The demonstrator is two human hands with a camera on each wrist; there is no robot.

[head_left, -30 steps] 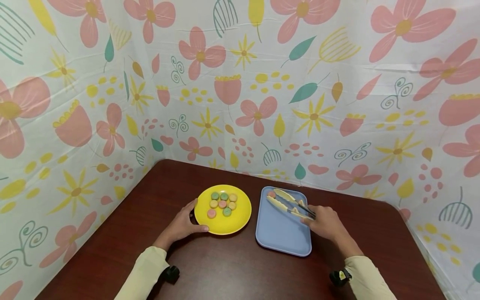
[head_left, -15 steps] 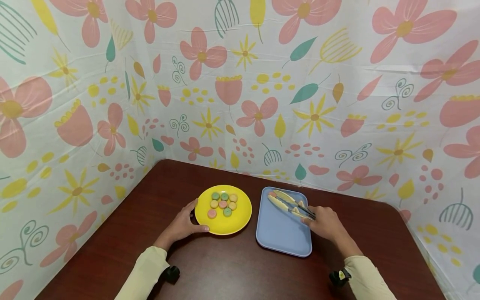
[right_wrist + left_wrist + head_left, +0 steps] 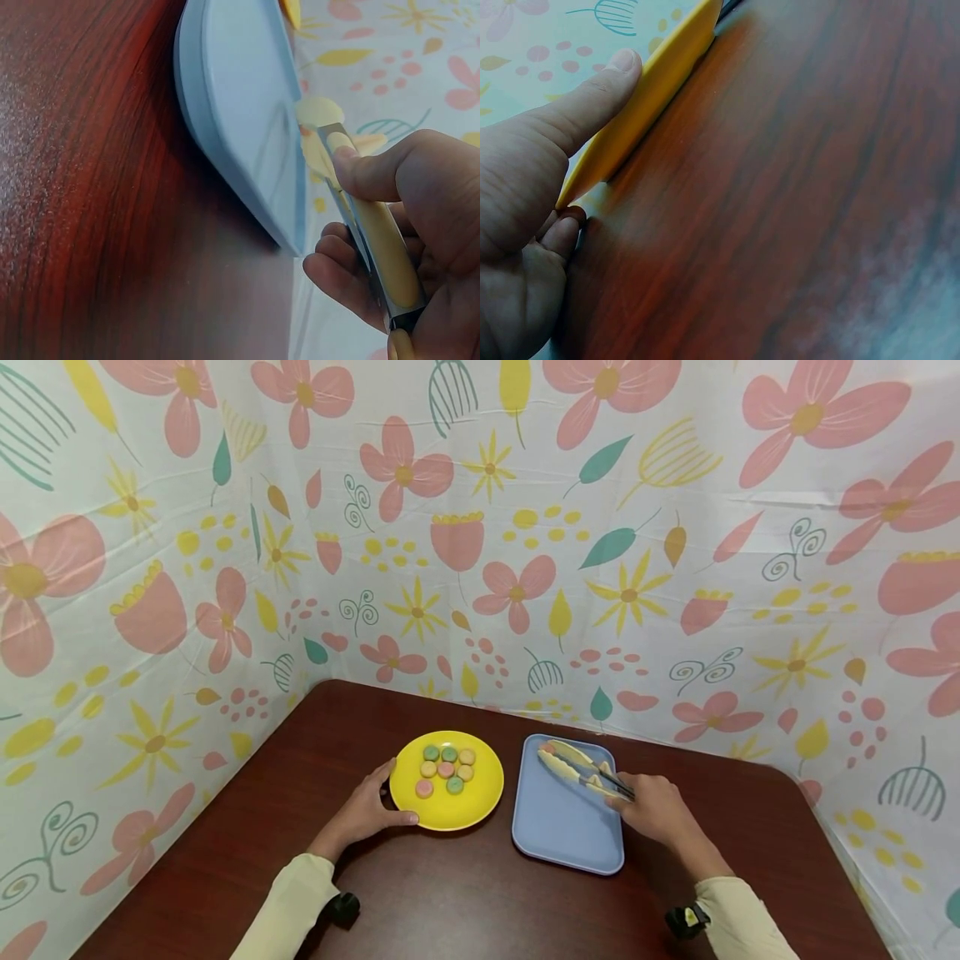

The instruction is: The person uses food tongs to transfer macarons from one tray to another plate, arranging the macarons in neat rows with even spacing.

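Observation:
My right hand (image 3: pixel 654 806) grips a pair of tongs (image 3: pixel 379 240) with cream tips and metal arms, thumb along one arm and fingers under the other. In the head view the tips reach over the far left corner of a blue tray (image 3: pixel 566 831), around a pink macaron (image 3: pixel 549 747) that they partly cover. On the left, my left hand (image 3: pixel 367 808) holds the rim of a yellow plate (image 3: pixel 476 802), thumb on the near edge and fingers around the left side. Several pink, green and yellow macarons (image 3: pixel 446 769) lie grouped on the plate.
Plate and tray stand side by side with a narrow gap on a dark brown wooden table (image 3: pixel 450 902). A white cloth with flower prints (image 3: pixel 517 585) hangs behind the table and along its left side. Each wrist carries a black camera (image 3: pixel 343 910).
The tong tips have drawn closer together at the pink macaron and shifted slightly right with my right hand. My left hand and the plate stay where they were.

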